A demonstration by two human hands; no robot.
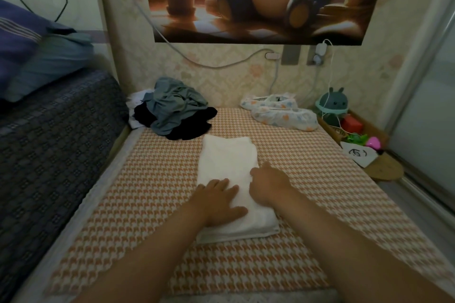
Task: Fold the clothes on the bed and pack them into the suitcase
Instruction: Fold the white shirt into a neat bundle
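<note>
Clothes (174,110) in grey and black are heaped at the far end of your houndstooth bed (147,192), near the wall. Just in front of them, a folded white garment (226,160) lies mid-bed. Your left hand (219,202) lies flat on its near half, fingers straight and spread. Your right hand (268,184) rests on its right edge, fingers bent downward; you cannot tell whether they pinch the cloth.

Folded garment (229,170) on bed (307,167), pile (172,112) behind.
</note>
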